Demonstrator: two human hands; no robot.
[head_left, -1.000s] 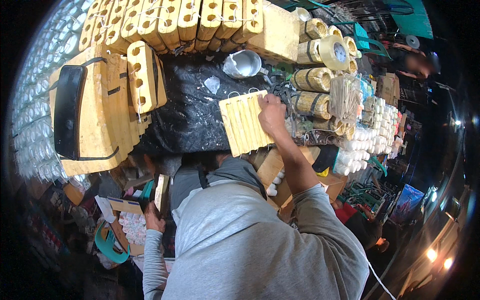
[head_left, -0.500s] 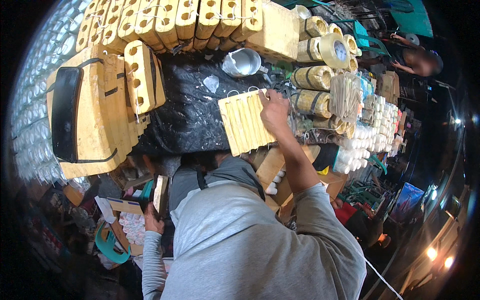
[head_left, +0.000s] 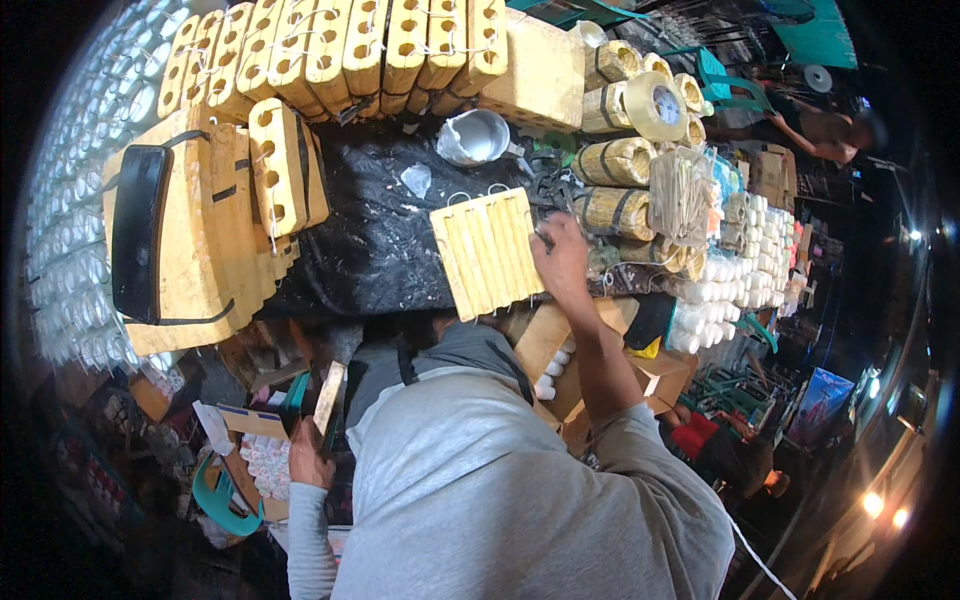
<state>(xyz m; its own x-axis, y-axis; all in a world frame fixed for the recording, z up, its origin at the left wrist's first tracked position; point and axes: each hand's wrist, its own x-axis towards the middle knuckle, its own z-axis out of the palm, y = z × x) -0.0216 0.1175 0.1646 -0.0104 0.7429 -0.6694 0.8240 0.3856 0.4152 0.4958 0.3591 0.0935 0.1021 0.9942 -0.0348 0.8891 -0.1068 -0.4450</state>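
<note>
A flat yellow block with parallel grooves (head_left: 485, 252) lies on the black-covered table in front of me, with white cords looping out at its far edge. My right hand (head_left: 562, 258) is closed beside the block's right edge, fingers curled around something dark and small that I cannot make out. Low at my left side, my left hand (head_left: 312, 458) grips the lower end of a narrow pale slab (head_left: 328, 396), which stands up tilted out of the fist. Beyond the grooved block sit a metal pot (head_left: 474, 137) and a clear, crumpled piece (head_left: 416, 180).
Yellow blocks with round holes (head_left: 365, 45) stand in a row at the back. A strapped yellow stack (head_left: 215, 220) is at the left. Banded yellow cylinders (head_left: 615, 160), a tape roll (head_left: 656, 106) and white rolls (head_left: 705, 310) crowd the right. Another person (head_left: 815, 130) is at the far right.
My right hand has come off the grooved block's far right corner and moved nearer, to beside its right edge. The left hand still holds the pale slab, now tilted more to the right.
</note>
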